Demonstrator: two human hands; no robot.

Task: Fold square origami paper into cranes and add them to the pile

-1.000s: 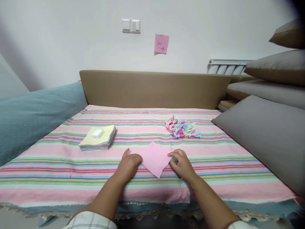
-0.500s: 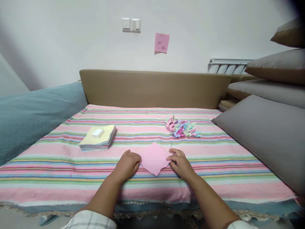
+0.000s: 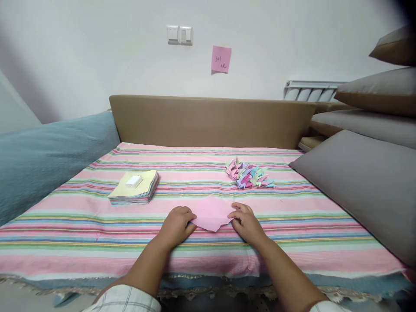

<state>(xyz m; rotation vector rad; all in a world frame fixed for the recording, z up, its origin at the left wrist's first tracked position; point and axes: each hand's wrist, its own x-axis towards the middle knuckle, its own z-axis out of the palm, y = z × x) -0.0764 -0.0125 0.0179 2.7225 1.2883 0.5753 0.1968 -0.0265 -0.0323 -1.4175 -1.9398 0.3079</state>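
Note:
A pink sheet of paper point(image 3: 212, 211) lies turned like a diamond in front of me, its near edge bent up a little. My left hand point(image 3: 178, 223) pinches its left corner between thumb and fingers. At the right corner, my right hand point(image 3: 245, 221) grips the paper in the same way. Beyond it on the right sits a pile of folded paper cranes point(image 3: 248, 174) in several colours. To the left is a stack of coloured paper point(image 3: 147, 186), yellow on top, with a small white charger block point(image 3: 134, 181) resting on it.
Everything lies on a striped cloth point(image 3: 81, 236) over a sofa seat. A brown backrest point(image 3: 211, 121) stands behind, a blue-covered armrest point(image 3: 58, 147) at the left, and grey cushions point(image 3: 364, 182) are piled at the right. A pink note point(image 3: 221, 59) hangs on the wall.
My left hand has shifted slightly to the right with its corner. The sheet now looks shorter front to back, its near point lifted or bent. My right hand has barely moved.

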